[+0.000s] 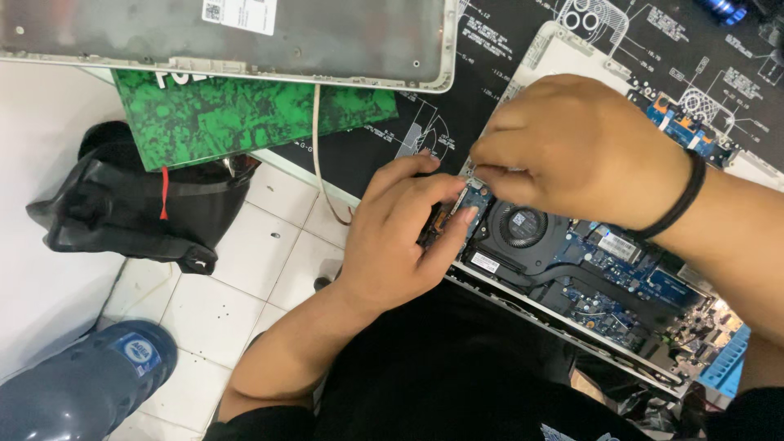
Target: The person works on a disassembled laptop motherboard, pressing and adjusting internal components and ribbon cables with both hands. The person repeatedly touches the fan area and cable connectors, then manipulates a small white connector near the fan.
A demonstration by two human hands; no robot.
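A person bends over an opened laptop (604, 278) lying on a black work mat (490, 57) printed with white diagrams, its blue circuit board and round black cooling fan (523, 224) exposed. The left hand (400, 237) comes in from seven o'clock, fingers curled and pressed onto a small blue board (476, 194) at the chassis's near-left corner, just at nine o'clock of the fan. The right hand (572, 151), a black band (678, 200) on its wrist, reaches in from three o'clock, thumb and forefinger pinched together directly above that same corner; what they pinch, if anything, is too small to make out. At twelve o'clock lies a detached grey cover panel (245, 49) atop a green patterned board (229, 114). A black bag (131, 204) sits on the white tiled floor (212, 310) at nine o'clock.
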